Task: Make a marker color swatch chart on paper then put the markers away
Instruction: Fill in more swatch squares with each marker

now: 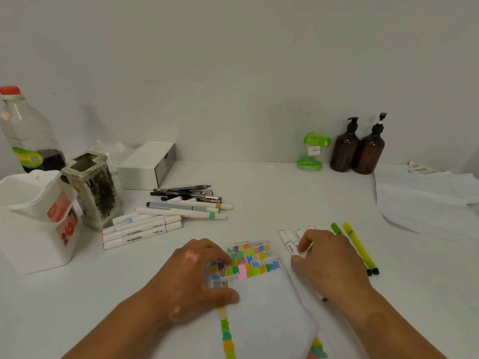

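A white paper sheet (269, 314) with rows of colour swatches (252, 263) lies on the white table in front of me. My left hand (197, 278) rests on the sheet's left side, fingers curled onto the swatches. My right hand (326, 257) lies over a small row of white markers (287, 239) just right of the sheet, its fingers curled round one of them. Two green pens (355, 242) lie beside that hand. A pile of white markers and black pens (166, 216) sits at the centre left.
At left stand a white plastic container (31, 218), a square glass holder (96, 187), a large bottle (28, 136) and a white box (147, 164). A green jar (312, 151) and two brown pump bottles (357, 149) stand by the wall. Loose papers (425, 200) lie at right.
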`<state>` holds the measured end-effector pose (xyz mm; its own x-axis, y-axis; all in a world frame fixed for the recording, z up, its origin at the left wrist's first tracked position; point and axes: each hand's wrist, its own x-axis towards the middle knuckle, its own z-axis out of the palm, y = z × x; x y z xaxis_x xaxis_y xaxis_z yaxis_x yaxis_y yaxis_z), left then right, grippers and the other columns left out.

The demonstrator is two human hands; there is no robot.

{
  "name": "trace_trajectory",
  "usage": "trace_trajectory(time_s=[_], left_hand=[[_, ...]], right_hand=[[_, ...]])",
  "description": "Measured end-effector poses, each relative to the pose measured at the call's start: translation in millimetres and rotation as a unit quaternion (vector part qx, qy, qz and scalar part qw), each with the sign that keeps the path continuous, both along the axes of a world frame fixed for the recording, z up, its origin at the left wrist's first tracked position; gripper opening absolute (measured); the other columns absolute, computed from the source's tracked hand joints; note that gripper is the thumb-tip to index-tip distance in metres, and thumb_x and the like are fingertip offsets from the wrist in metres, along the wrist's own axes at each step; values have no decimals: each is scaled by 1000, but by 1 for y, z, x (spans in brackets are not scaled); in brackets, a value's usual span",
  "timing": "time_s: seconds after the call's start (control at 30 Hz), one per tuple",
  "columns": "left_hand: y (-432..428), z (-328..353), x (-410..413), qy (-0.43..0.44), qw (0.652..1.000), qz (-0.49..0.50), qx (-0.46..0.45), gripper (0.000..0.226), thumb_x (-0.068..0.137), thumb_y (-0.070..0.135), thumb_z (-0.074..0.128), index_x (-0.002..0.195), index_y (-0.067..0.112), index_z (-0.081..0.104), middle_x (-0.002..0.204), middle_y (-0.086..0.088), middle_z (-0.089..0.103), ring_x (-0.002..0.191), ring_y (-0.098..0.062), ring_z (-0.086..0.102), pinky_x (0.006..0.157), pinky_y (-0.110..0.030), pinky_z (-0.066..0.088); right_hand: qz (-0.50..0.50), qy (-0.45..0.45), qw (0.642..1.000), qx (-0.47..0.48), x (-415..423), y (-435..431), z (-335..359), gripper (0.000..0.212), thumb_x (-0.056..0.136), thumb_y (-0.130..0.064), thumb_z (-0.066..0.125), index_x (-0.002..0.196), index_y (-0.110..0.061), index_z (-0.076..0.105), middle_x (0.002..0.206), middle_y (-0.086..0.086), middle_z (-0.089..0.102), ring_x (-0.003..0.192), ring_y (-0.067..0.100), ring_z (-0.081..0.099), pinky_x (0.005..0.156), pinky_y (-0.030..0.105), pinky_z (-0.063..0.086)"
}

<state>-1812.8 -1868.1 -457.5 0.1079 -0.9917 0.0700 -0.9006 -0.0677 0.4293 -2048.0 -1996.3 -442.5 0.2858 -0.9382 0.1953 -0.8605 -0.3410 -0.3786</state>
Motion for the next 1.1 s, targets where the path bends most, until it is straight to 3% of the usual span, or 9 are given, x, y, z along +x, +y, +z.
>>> trace_trajectory(time_s=[0.13,0.2,0.27,0.4,0.53,0.67,0.97,1.03,1.1], left_hand=[[3,5,5,22,997,35,-64,51,73,73,67,115,44,64,111,32,54,105,10,49,83,-6,37],[2,6,11,21,989,92,-118,30,84,52,70,110,38,68,105,26,59,98,7,53,80,-4,38],[-4,11,17,-1,975,158,-159,18,90,39,69,107,33,69,98,19,62,89,1,56,81,-10,45],[-28,22,35,-138,955,195,-175,19,94,28,63,111,26,70,104,6,69,94,-13,59,89,-33,51],[-56,32,53,-286,935,161,-137,23,93,21,58,113,27,68,105,4,65,96,-19,54,88,-35,47],[-73,24,56,-366,917,120,-101,24,91,20,52,112,26,64,105,4,61,100,-21,51,89,-36,39],[-83,20,56,-400,904,92,-120,17,95,23,53,106,26,66,98,5,64,94,-19,54,87,-35,38],[-79,25,48,-362,916,100,-143,17,94,25,54,104,26,68,98,6,66,92,-17,54,86,-32,40],[-68,33,32,-241,943,120,-194,11,90,26,63,97,25,71,91,8,67,82,-12,57,79,-28,47]], right_hand=[[6,-25,1000,-8,4,3,1,19,78,-43,71,70,-38,54,70,-15,61,67,2,59,56,26,50],[27,-42,999,-21,9,9,1,20,77,-42,72,68,-39,54,65,-16,61,65,1,58,54,25,45],[40,-47,998,-22,13,15,1,21,77,-44,72,67,-40,54,62,-18,61,65,-1,56,52,20,37],[67,-32,997,-3,18,18,1,19,82,-49,68,70,-40,57,67,-18,62,70,1,58,56,20,42],[81,-55,995,9,19,19,1,19,82,-48,69,69,-38,58,66,-17,62,70,3,60,61,24,50],[98,-66,993,15,18,18,-1,17,82,-49,69,72,-38,59,69,-17,62,74,3,60,66,26,53],[120,-64,990,19,18,19,-1,16,84,-53,68,80,-40,60,70,-19,58,69,-2,55,50,14,29],[122,-66,990,18,18,20,0,16,85,-53,67,81,-39,61,72,-19,60,71,-1,56,50,14,29],[124,-74,989,16,18,21,1,15,84,-52,67,79,-39,60,72,-18,63,73,0,58,52,15,32]])
